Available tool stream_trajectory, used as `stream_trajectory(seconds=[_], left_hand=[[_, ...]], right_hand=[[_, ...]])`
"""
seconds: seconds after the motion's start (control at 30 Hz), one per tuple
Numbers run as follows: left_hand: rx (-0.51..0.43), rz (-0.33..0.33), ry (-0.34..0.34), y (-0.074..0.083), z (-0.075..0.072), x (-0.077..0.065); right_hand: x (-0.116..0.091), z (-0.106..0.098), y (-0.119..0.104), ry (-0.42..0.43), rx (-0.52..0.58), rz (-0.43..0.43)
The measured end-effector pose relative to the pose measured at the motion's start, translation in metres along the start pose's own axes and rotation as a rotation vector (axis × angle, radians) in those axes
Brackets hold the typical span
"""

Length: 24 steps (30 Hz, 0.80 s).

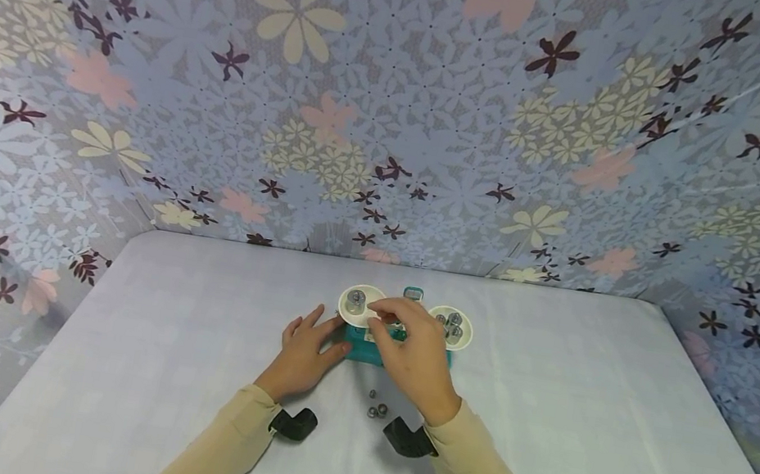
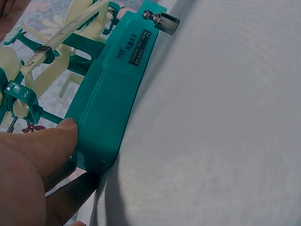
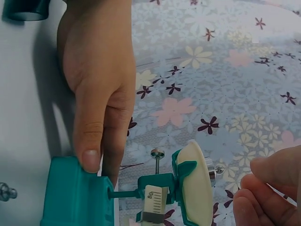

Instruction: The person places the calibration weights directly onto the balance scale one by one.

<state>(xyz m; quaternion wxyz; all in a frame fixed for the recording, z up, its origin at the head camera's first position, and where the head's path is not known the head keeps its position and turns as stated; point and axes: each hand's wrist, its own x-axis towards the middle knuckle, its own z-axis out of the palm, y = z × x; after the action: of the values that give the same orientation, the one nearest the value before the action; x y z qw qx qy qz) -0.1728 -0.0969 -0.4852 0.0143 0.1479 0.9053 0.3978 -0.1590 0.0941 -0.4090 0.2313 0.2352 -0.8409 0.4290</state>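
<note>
A teal and cream tray balance (image 1: 362, 349) stands on the table, its base printed with a label in the left wrist view. My left hand (image 1: 300, 361) grips the left end of the base, thumb on top and fingers round the far side. A knobbed metal weight (image 1: 356, 299) sits in the cream left pan (image 1: 342, 310). Over that pan's right edge is my right hand (image 1: 417, 351), thumb and index fingertips slightly apart, with nothing visible between them. Several metal weights (image 1: 453, 333) stand in the right pan (image 1: 467, 338), partly hidden by the right hand.
Three small weights (image 1: 382, 410) lie on the white table (image 1: 543, 429) in front of the balance, between the forearms. A black wrist camera (image 1: 294, 424) sits at the left cuff, another (image 1: 409, 439) at the right. Flower-patterned cloth (image 1: 438, 155) rises behind the table.
</note>
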Motion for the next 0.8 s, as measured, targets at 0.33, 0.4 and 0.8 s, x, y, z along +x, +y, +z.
stream_trajectory(seconds=[0.33,0.4,0.8], left_hand=[[0.002,0.005,0.004,-0.001,0.0,-0.001],[0.003,0.002,0.002,-0.001,0.0,-0.001],[0.025,0.008,0.008,-0.005,0.002,0.0]], right_hand=[[-0.014,-0.006,0.002,-0.045,0.013,0.01],[-0.017,-0.008,0.001,-0.056,0.021,0.01],[-0.039,-0.015,0.009,-0.072,0.045,-0.03]])
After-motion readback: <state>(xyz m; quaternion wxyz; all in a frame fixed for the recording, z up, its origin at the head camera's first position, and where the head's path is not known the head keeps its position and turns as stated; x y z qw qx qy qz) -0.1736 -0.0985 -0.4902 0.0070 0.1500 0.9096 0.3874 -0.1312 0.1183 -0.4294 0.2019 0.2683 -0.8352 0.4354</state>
